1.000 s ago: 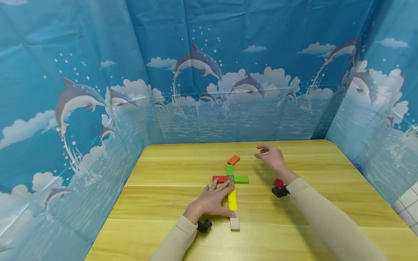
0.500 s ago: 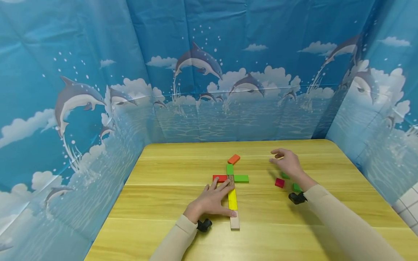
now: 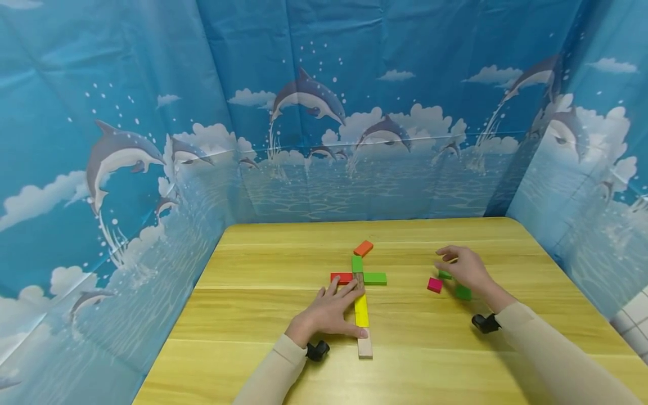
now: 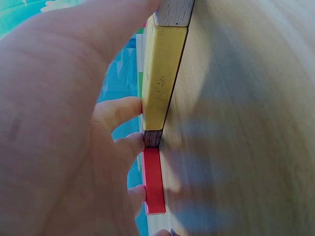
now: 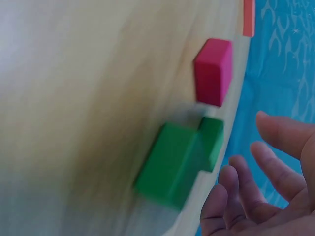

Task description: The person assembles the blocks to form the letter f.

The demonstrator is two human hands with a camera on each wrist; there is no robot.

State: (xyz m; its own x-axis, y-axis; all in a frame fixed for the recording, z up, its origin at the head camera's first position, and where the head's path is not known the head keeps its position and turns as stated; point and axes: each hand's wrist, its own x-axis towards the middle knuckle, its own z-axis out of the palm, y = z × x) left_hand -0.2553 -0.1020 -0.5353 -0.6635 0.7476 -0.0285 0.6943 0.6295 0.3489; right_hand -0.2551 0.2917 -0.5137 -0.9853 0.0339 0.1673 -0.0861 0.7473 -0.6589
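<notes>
My left hand (image 3: 329,313) lies spread over a row of flat blocks, its fingertips on the red block (image 4: 154,182) and the dark brown block (image 4: 152,138). Its thumb rests on the pale wooden block (image 3: 364,347), with the yellow block (image 4: 165,73) between thumb and fingers. Two light green blocks adjoin the brown one: one green block (image 3: 357,263) at its far end, another green block (image 3: 376,278) to its right. My right hand (image 3: 464,268), fingers loosely bent and holding nothing, hovers above a dark green block (image 5: 172,164), a smaller-looking green block (image 5: 211,140) and a magenta block (image 5: 215,71).
An orange block (image 3: 363,248) lies askew beyond the row's far end. The wooden table (image 3: 243,349) is bounded at the back and sides by a blue dolphin-print curtain (image 3: 314,185). Each wrist wears a small black camera.
My right hand has moved right and toward me, from beyond the row to over the loose green blocks, uncovering the magenta block. The left hand and the row have stayed in place.
</notes>
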